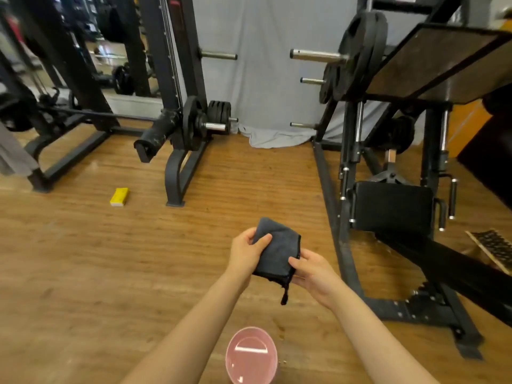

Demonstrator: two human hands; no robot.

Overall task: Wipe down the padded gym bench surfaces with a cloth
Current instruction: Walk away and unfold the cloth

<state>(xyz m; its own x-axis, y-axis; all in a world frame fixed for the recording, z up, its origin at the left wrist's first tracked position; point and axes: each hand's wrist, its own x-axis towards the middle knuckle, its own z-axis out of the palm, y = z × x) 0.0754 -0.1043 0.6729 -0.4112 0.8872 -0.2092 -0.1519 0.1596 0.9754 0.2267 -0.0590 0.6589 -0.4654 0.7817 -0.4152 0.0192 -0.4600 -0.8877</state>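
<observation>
Both hands grip folded dark cloth (277,249): left hand (246,253), right hand (314,274). Yellow box (119,196) writing unreadable; pink bucket (251,356) cut off.

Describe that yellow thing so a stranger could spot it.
Start at the black rack on the left of the wooden floor. Just left of its foot lies a small yellow block with a white underside, the only bright yellow thing on the floor.
</observation>
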